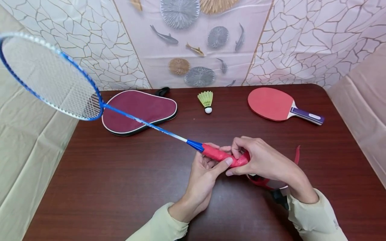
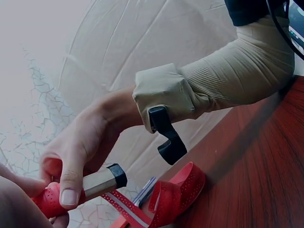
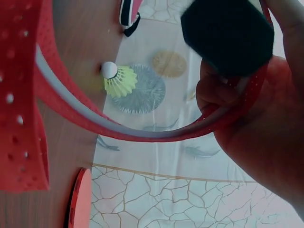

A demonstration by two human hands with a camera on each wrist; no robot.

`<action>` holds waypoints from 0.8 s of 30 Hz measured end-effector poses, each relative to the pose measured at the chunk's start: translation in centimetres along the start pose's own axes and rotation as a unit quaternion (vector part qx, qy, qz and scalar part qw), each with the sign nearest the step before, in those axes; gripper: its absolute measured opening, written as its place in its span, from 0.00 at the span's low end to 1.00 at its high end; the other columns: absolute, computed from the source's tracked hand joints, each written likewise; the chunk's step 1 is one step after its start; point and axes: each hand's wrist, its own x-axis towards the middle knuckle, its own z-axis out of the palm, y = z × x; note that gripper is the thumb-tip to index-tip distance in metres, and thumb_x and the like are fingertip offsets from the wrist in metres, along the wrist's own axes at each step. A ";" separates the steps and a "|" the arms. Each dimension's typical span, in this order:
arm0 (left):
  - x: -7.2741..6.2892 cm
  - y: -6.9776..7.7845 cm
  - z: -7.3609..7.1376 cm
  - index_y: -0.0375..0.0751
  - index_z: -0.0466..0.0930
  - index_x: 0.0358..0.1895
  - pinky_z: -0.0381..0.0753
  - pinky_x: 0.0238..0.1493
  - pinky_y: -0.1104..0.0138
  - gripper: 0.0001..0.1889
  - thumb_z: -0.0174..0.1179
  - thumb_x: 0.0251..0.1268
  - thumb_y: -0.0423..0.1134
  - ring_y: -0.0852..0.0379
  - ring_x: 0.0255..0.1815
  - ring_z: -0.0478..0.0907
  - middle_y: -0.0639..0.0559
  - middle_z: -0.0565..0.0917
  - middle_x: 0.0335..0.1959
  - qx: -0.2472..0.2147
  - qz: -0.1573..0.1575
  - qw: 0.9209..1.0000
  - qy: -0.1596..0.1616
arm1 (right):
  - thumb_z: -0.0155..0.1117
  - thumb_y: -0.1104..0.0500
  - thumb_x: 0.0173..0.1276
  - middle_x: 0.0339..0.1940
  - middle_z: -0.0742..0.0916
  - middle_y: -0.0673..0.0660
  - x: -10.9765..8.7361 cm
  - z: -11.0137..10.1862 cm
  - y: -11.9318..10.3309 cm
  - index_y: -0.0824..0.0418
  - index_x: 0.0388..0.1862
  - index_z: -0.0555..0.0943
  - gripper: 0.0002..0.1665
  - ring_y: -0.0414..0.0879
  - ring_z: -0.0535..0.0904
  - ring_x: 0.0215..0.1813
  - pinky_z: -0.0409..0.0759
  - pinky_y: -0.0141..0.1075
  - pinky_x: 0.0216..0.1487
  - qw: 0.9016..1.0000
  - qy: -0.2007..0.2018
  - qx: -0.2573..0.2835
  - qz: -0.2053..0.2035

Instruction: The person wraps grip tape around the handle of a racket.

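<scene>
A blue and white badminton racket (image 1: 144, 123) is held above the table, its head up to the left. Red perforated grip tape (image 1: 212, 152) is wrapped round the upper part of its handle. My left hand (image 1: 202, 180) holds the wrapped part, thumb on top. Closer to the butt, my right hand (image 1: 268, 159) pinches the tape against the handle. In the left wrist view, the bare handle end (image 2: 99, 183) with its black cap (image 2: 117, 175) sticks out past the right thumb. A loose length of tape (image 3: 21, 95) loops down in the right wrist view.
Behind the hands on the brown table (image 1: 120, 187) lie a maroon paddle case (image 1: 132, 100), a yellow shuttlecock (image 1: 206, 99) and a red table tennis bat (image 1: 269, 103). A patterned cloth (image 1: 199, 63) hangs along the back edge.
</scene>
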 end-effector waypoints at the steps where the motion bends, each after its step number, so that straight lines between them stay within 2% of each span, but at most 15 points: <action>1: 0.0 -0.1 0.0 0.38 0.67 0.56 0.80 0.49 0.64 0.25 0.68 0.59 0.26 0.42 0.54 0.79 0.39 0.83 0.52 0.004 -0.004 1.000 0.002 | 0.81 0.36 0.43 0.24 0.76 0.42 0.0 0.0 0.0 0.44 0.28 0.71 0.28 0.38 0.71 0.26 0.70 0.31 0.23 1.000 0.000 0.002 0.003; 5: 0.0 -0.2 -0.1 0.41 0.68 0.56 0.81 0.41 0.66 0.26 0.69 0.57 0.26 0.43 0.51 0.81 0.39 0.83 0.51 0.020 -0.020 1.000 0.004 | 0.83 0.39 0.42 0.24 0.76 0.42 -0.1 0.1 0.3 0.44 0.28 0.71 0.28 0.39 0.73 0.27 0.70 0.31 0.22 1.000 -0.001 0.010 0.014; 8: 0.0 -0.1 -0.2 0.42 0.68 0.56 0.83 0.41 0.64 0.26 0.69 0.56 0.25 0.43 0.50 0.81 0.40 0.83 0.51 0.032 -0.019 0.999 0.005 | 0.83 0.40 0.42 0.24 0.76 0.43 0.0 0.1 0.4 0.44 0.28 0.71 0.28 0.39 0.72 0.27 0.71 0.31 0.23 1.000 -0.007 0.007 0.012; 12: 0.0 0.0 -0.2 0.42 0.69 0.55 0.83 0.44 0.62 0.26 0.69 0.55 0.23 0.43 0.50 0.81 0.39 0.83 0.50 0.046 -0.003 0.999 0.008 | 0.81 0.35 0.42 0.22 0.75 0.42 0.0 0.0 0.4 0.44 0.29 0.71 0.29 0.38 0.70 0.24 0.69 0.31 0.21 1.000 -0.011 -0.008 0.018; 18: 0.1 0.2 -0.2 0.41 0.70 0.54 0.83 0.45 0.62 0.25 0.68 0.55 0.23 0.43 0.52 0.80 0.37 0.83 0.49 0.053 0.018 0.998 0.007 | 0.74 0.26 0.41 0.17 0.72 0.41 -0.2 -0.5 0.3 0.43 0.29 0.72 0.31 0.37 0.65 0.20 0.65 0.31 0.21 0.998 0.002 -0.064 0.030; 21: 0.2 0.3 -0.3 0.42 0.70 0.54 0.83 0.45 0.63 0.25 0.68 0.55 0.23 0.43 0.52 0.80 0.38 0.84 0.48 0.057 0.023 0.998 0.012 | 0.72 0.25 0.42 0.17 0.71 0.41 -0.4 -0.9 0.2 0.44 0.28 0.73 0.31 0.37 0.66 0.21 0.65 0.32 0.21 0.996 0.007 -0.077 0.032; 24: 0.3 0.3 -0.4 0.42 0.70 0.53 0.83 0.45 0.62 0.24 0.68 0.55 0.23 0.43 0.51 0.81 0.39 0.84 0.48 0.060 0.025 0.998 0.017 | 0.74 0.29 0.45 0.18 0.72 0.42 -0.6 -1.5 0.1 0.44 0.28 0.74 0.27 0.37 0.67 0.22 0.66 0.31 0.21 0.997 0.012 -0.076 0.021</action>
